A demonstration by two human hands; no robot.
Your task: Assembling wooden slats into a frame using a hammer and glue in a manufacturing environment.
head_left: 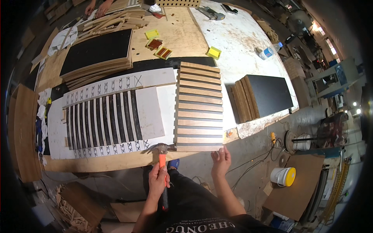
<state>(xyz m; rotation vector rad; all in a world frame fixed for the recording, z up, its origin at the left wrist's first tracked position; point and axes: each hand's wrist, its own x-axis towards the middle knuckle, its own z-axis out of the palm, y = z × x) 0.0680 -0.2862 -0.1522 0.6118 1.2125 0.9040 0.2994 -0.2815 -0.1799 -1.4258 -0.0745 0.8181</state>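
Note:
My left hand is closed round the orange and black handle of a claw hammer. The hammer's metal head is up against the near left corner of a slatted wooden panel, which has light wood strips over a dark backing. At the panel's near right corner, my right hand has its fingers bent against the edge, steadying it. Left of the panel lies a row of black and pale strips on white boards with drawn cross marks.
Black-faced boards are stacked at left and right. Yellow boxes, a water bottle and a stapler-like tool lie farther back. Another person's hands work among wood strips at far left. A bucket stands on the floor.

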